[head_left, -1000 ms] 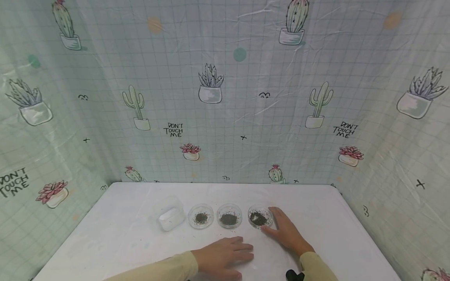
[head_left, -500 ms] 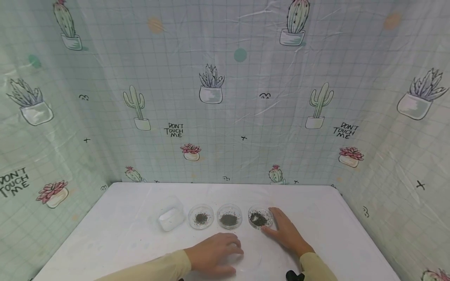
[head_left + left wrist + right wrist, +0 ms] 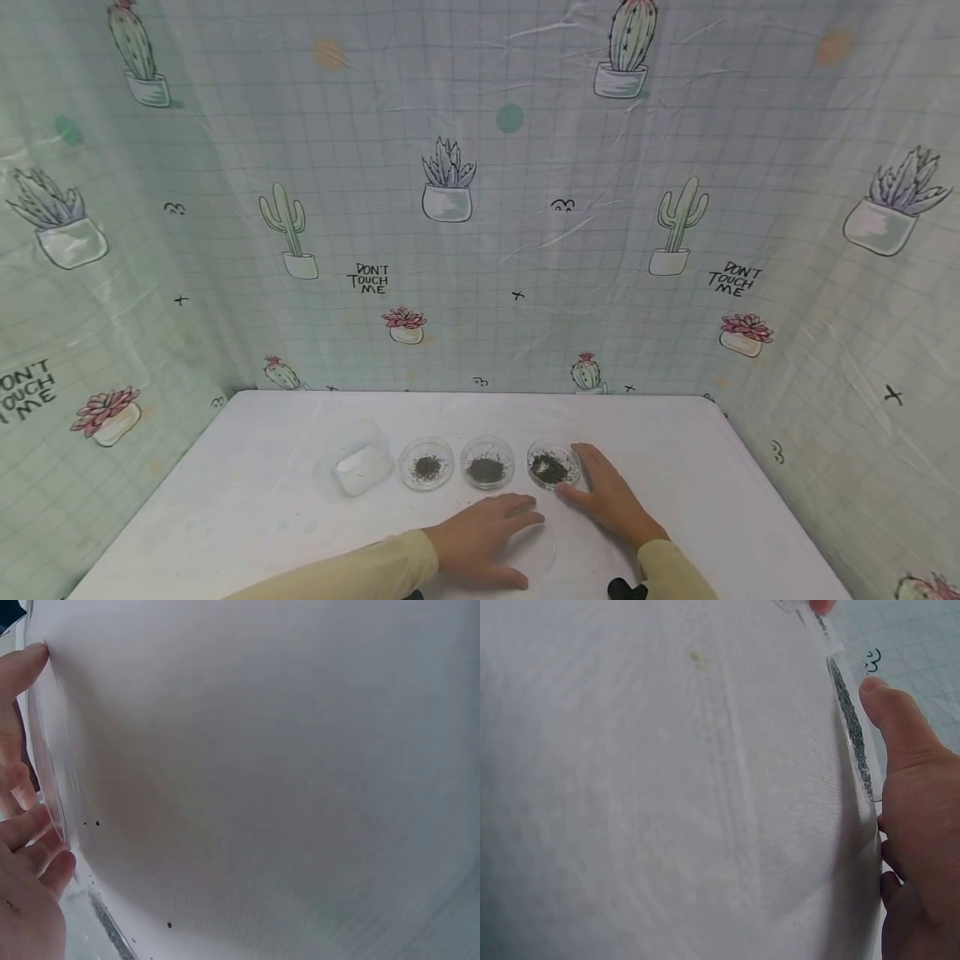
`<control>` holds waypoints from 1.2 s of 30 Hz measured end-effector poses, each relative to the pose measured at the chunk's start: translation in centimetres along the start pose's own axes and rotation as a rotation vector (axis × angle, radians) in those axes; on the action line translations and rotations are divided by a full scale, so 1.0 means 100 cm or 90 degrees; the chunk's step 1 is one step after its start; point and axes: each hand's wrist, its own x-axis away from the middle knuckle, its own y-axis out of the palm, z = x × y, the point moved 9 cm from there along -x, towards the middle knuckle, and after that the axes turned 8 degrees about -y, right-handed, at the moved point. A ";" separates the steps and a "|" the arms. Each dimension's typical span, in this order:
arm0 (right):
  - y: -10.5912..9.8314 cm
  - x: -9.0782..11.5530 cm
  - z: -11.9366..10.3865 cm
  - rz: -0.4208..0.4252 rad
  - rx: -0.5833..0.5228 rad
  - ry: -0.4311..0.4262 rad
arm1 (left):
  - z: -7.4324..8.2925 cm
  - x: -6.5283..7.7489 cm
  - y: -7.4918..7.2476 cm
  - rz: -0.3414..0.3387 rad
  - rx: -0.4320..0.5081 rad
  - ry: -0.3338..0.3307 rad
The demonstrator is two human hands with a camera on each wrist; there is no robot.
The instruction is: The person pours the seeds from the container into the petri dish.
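Three round clear petri dishes stand in a row in the head view. The left dish (image 3: 427, 464), middle dish (image 3: 487, 462) and right dish (image 3: 553, 464) all hold dark, flaky bits. My right hand (image 3: 611, 496) holds the right dish by its near right side, thumb and forefinger at the rim. Nearer to me, my left hand (image 3: 483, 537) spans a clear, empty-looking petri dish (image 3: 542, 550) with thumb and fingers. In the left wrist view the thumb (image 3: 30, 666) and the fingers (image 3: 58, 870) meet the edge of that clear dish.
A clear plastic container (image 3: 363, 467) with a white patch stands left of the row. All of it rests on a white table (image 3: 247, 492), with a few dark crumbs (image 3: 169, 925) on the surface. A cactus-print sheet (image 3: 480, 250) hangs behind and along both sides.
My left hand first drew left, its fingers bending, then came back right and now spreads around the clear dish. The right hand stays at the right dish.
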 end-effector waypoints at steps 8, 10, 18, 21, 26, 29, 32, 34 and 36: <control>-0.001 0.001 0.001 0.003 0.001 -0.003 | -0.001 -0.004 -0.007 0.019 -0.013 -0.001; -0.001 0.001 0.002 0.002 0.000 0.000 | -0.002 -0.006 -0.012 0.037 -0.020 0.000; 0.001 0.003 0.006 0.000 0.010 0.006 | -0.014 -0.020 -0.028 0.076 0.002 -0.037; 0.000 0.004 0.008 0.008 0.001 0.002 | -0.020 -0.028 -0.030 0.084 0.001 -0.063; -0.006 0.006 0.009 0.037 -0.003 -0.008 | -0.028 -0.038 -0.035 0.087 0.009 -0.096; -0.010 0.008 0.008 0.049 0.001 -0.010 | -0.031 -0.044 -0.036 0.069 0.033 -0.113; -0.014 0.009 0.006 0.055 0.004 -0.002 | -0.033 -0.050 -0.035 0.063 0.039 -0.124; -0.016 0.009 0.005 0.057 0.008 0.007 | -0.034 -0.054 -0.033 0.064 0.035 -0.128; -0.019 0.010 0.004 0.058 0.005 0.013 | -0.035 -0.059 -0.031 0.066 0.027 -0.130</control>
